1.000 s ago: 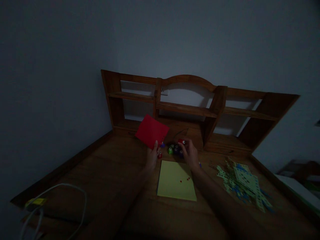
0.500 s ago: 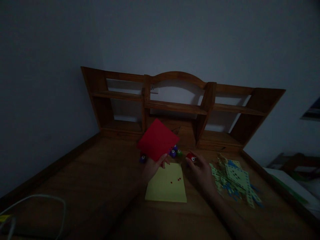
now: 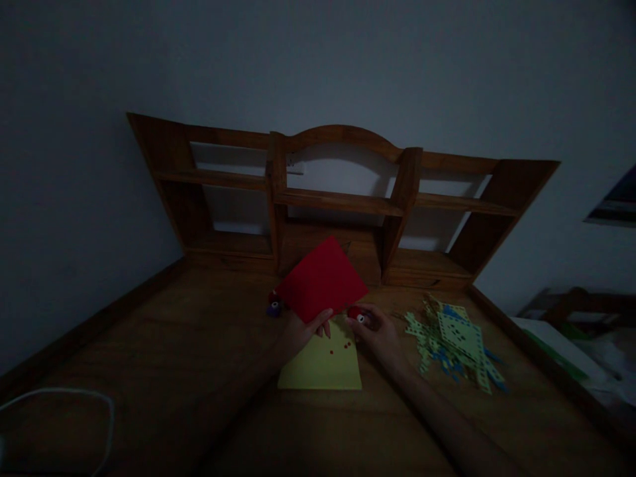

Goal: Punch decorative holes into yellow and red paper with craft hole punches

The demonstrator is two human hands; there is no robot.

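Observation:
My left hand (image 3: 304,332) pinches the near corner of a red sheet of paper (image 3: 322,278), tilted up over the desk. In my right hand (image 3: 380,334) is a small red craft punch (image 3: 356,314) with a white round mark, close to the sheet's right edge; whether the paper is inside it I cannot tell. Beneath both hands lies a yellow sheet of paper (image 3: 320,368) with several tiny red paper bits (image 3: 346,345) on it. Left of the red sheet sits another punch, purple and red (image 3: 273,305).
A pile of yellow and blue cut paper pieces (image 3: 460,338) with punched holes lies to the right. A wooden shelf unit (image 3: 342,202) stands at the back of the desk (image 3: 209,318). A white cable (image 3: 106,404) curves at the lower left.
My right hand has brought the red punch left to the edge of the red sheet. The red sheet has turned and shifted right, and now covers the punches behind it. The view has shifted slightly.

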